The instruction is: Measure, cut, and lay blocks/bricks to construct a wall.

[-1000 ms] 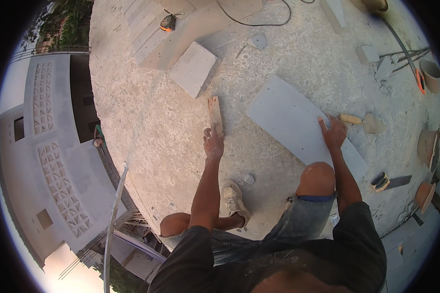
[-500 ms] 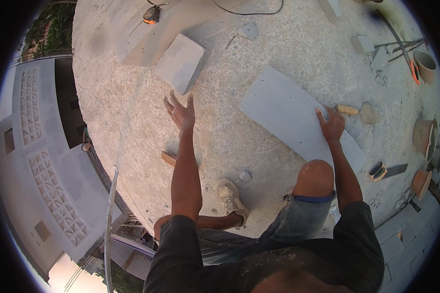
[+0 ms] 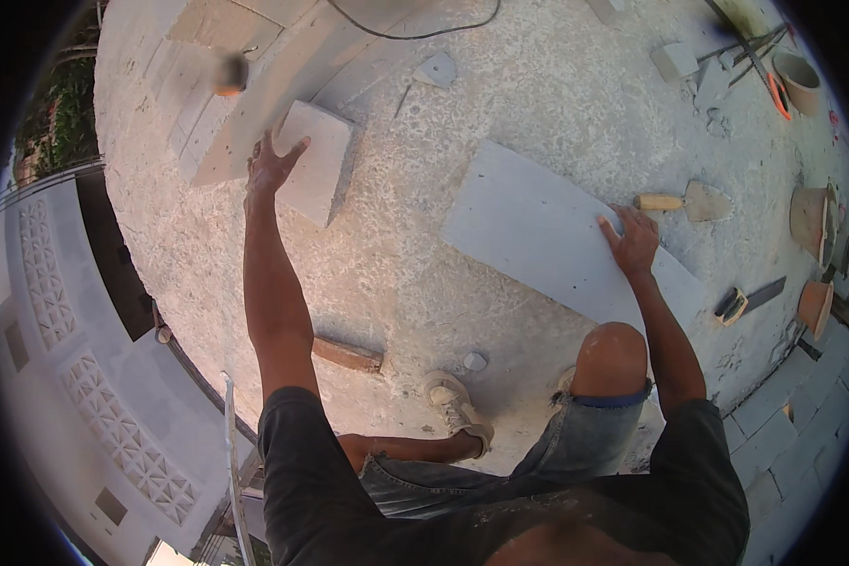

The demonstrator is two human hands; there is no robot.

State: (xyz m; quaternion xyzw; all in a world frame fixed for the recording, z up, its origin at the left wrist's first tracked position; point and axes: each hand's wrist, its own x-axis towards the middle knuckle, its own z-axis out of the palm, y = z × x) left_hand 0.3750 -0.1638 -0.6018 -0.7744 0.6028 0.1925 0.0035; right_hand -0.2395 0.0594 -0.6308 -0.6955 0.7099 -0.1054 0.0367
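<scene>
Left hand (image 3: 272,173) ditched the wood strip (image 3: 347,356), now spread wide at the block (image 3: 319,156), 11 o'clock, no visible grip; right hand (image 3: 632,242) still rests loosely open on the slab (image 3: 528,222), 2 o'clock. One piece each now.

Text: none we can read | shirt (image 3: 472,530): pale marks on the dark chest, which we cannot make out as letters or numbers | tape measure (image 3: 231,75): too blurred for us to read any markings

A black cable (image 3: 415,37) curves at the far edge; a bucket (image 3: 802,87) sits far right; a grey building (image 3: 104,335) rises left.
</scene>
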